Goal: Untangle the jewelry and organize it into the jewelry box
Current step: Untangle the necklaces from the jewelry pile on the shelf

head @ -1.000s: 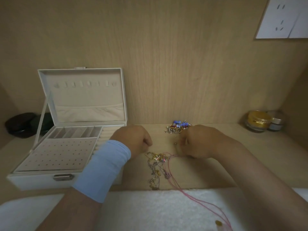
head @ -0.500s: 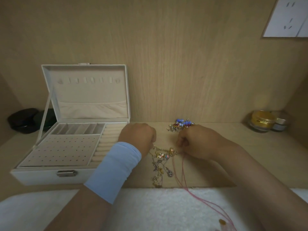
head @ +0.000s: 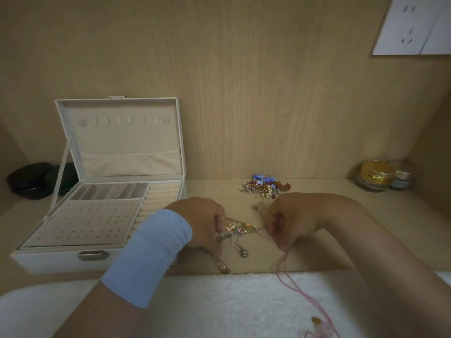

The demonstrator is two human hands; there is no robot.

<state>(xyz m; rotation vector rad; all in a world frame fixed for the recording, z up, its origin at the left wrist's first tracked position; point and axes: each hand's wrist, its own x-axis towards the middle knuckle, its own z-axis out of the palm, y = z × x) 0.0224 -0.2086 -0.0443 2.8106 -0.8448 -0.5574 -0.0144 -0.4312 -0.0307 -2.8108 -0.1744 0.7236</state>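
A tangle of gold chains with small charms [head: 240,229] hangs between my two hands above the wooden shelf. My left hand [head: 199,222], with a blue wristband, pinches the tangle's left side. My right hand [head: 289,219] pinches its right side together with a pink cord [head: 290,281], which trails down over the white towel. A charm [head: 243,252] dangles below the tangle. The white jewelry box [head: 61,261] stands open at the left, its lid upright and its trays bare. A heap of small earrings and beads [head: 264,185] lies behind my hands.
Two small jars [head: 377,175] stand at the back right. Dark round objects [head: 29,180] sit behind the box at far left. A white towel [head: 219,306] covers the near edge. A wooden back wall rises right behind the shelf.
Both hands have lifted the chain tangle off the shelf and drawn it taut between them; the pink cord now hangs from my right hand.
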